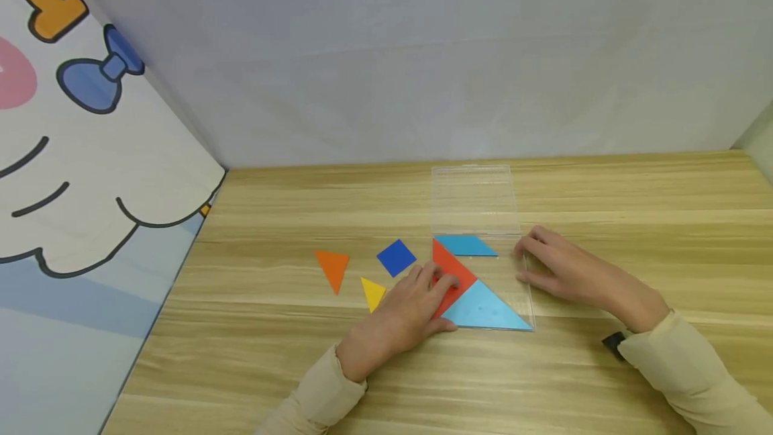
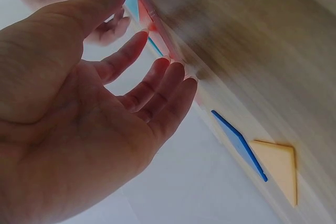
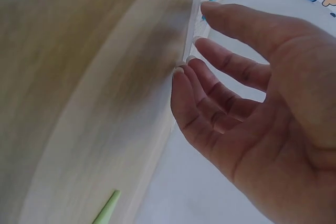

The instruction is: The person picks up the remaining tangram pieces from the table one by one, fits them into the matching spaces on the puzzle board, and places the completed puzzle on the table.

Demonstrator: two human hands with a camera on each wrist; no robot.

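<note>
A clear plastic tray (image 1: 516, 297) lies on the table with a red triangle (image 1: 449, 264), a light blue triangle (image 1: 486, 309) and a blue trapezoid-like piece (image 1: 465, 245) inside. My left hand (image 1: 410, 307) reaches over the tray's left side. Its fingertips rest on the red triangle, while its thumb lies near the front edge; the fingers bend gently in the left wrist view. At the tray's right edge, my right hand (image 1: 561, 267) touches the rim with relaxed fingertips, its thumb apart from them. The hands partly cover both tray sides.
Left of the tray lie an orange triangle (image 1: 334, 270), a dark blue square (image 1: 396, 258) and a yellow triangle (image 1: 373, 293), partly behind my left hand. A clear square lid (image 1: 474, 200) lies behind the tray. The right wrist view shows a green piece (image 3: 107, 208).
</note>
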